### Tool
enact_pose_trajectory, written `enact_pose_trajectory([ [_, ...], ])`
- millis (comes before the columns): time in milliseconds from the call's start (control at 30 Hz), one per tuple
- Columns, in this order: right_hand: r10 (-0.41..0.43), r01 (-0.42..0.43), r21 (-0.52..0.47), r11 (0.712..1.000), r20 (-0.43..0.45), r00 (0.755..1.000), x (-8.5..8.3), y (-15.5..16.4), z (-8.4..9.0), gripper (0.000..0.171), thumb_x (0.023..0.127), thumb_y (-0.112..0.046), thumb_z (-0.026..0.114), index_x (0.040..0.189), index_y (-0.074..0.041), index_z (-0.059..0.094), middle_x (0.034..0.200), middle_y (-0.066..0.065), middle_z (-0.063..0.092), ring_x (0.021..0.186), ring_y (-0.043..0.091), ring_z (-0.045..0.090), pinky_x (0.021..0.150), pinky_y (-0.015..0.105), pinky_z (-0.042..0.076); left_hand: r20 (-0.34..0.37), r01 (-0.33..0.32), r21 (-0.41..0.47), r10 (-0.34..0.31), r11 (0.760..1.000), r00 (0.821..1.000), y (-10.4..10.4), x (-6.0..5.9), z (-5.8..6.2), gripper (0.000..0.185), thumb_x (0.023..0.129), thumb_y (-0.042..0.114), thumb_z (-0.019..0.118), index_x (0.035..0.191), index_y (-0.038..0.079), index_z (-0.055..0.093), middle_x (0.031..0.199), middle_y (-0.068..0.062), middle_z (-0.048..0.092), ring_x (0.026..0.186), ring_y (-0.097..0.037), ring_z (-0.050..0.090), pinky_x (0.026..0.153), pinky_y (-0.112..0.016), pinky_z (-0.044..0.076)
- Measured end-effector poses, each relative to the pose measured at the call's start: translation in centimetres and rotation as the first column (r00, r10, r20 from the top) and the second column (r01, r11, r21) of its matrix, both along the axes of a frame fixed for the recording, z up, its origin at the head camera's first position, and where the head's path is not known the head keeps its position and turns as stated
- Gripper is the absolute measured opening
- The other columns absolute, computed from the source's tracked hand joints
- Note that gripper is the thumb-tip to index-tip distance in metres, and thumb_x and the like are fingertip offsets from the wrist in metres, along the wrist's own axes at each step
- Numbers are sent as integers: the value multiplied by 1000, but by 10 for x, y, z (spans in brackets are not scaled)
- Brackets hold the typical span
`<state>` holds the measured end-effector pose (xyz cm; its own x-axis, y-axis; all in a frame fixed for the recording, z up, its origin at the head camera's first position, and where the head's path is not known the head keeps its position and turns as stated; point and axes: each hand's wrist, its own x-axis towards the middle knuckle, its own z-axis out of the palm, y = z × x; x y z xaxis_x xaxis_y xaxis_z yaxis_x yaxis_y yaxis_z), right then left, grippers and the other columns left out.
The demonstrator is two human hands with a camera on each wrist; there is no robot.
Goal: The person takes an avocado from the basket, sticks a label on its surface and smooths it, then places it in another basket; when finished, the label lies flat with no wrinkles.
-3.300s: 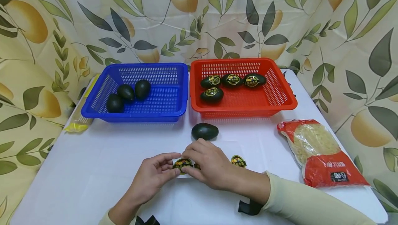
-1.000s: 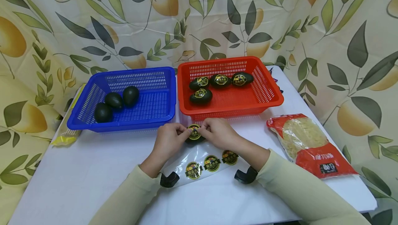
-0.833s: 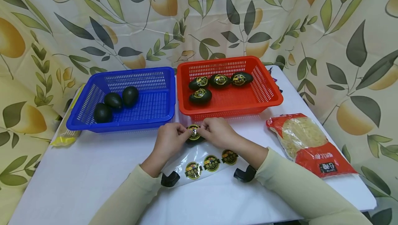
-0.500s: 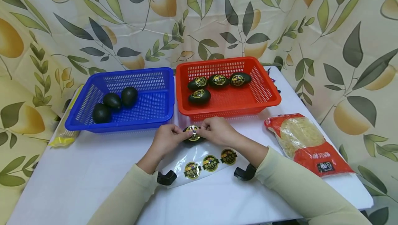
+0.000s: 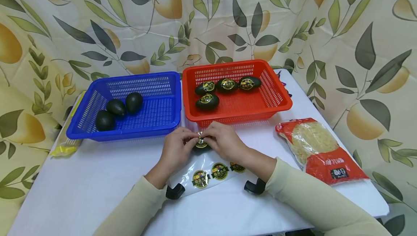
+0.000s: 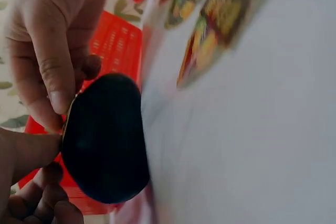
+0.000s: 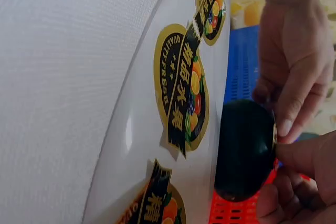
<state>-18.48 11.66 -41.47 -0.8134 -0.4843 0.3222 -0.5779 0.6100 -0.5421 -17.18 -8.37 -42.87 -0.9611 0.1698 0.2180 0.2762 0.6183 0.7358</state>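
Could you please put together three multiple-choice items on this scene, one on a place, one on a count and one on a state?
1. Where does the avocado that both hands hold sit?
A. in the blue basket
B. on the table in front of the red basket
C. on the noodle packet

2. How many avocados lie in the blue basket?
A. three
B. four
C. five

3. What state are the avocados in the red basket in?
A. cut in half
B. bare
C. each bears a sticker

Answers:
1 B, the left hand and right hand meet on it just before the red rim.
2 A, three dark fruits show by its left wall.
3 C, a gold round label shows on all four.
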Motion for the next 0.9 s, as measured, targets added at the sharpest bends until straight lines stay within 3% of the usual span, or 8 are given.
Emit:
enact_pose_trajectory([
  [133,59,-52,86,995,-84,995,3,-2,0,15,94,-11,77,109,-10,81,99,0,70,94,14,69,83,29,59,-110,44,-125,-58,991,992,2,2,3,13,91,10,79,103,7,83,99,-4,69,94,-23,66,83,-39,56],
  [233,53,-40,137,990,-89,995,4,-2,0,20,95,-18,77,114,-11,80,99,0,69,93,14,68,82,30,59,-135,79,-156,-101,985,986,2,1,4,18,91,12,80,109,6,82,97,-6,70,92,-23,67,82,-38,56],
  [400,32,-19,177,984,-72,997,4,-1,-2,35,96,-25,76,127,-8,75,102,2,63,92,14,67,78,28,57,-92,138,-150,-153,979,984,-2,-3,3,29,93,16,79,120,6,78,95,-3,67,88,-21,64,75,-32,53],
  [567,69,-46,246,968,-84,994,4,0,-7,43,100,-28,71,135,-5,68,103,3,58,86,12,62,69,24,51,-26,199,-170,-207,965,978,-8,-5,2,35,97,16,73,131,5,71,96,-2,61,87,-18,59,75,-31,49],
  [700,85,-46,262,964,-139,987,5,1,-7,38,99,-25,72,132,-5,71,103,4,60,85,13,65,70,23,53,-39,166,-116,-172,979,984,-10,-3,-1,26,95,12,76,121,7,78,95,-1,67,87,-17,62,75,-31,53],
  [900,67,-17,241,970,-199,978,8,4,-4,25,93,-20,79,114,-7,80,96,4,65,81,15,65,68,25,55,-44,85,-25,-86,996,995,-11,-2,-7,9,90,17,82,97,11,84,90,1,74,82,-13,65,70,-27,55],
])
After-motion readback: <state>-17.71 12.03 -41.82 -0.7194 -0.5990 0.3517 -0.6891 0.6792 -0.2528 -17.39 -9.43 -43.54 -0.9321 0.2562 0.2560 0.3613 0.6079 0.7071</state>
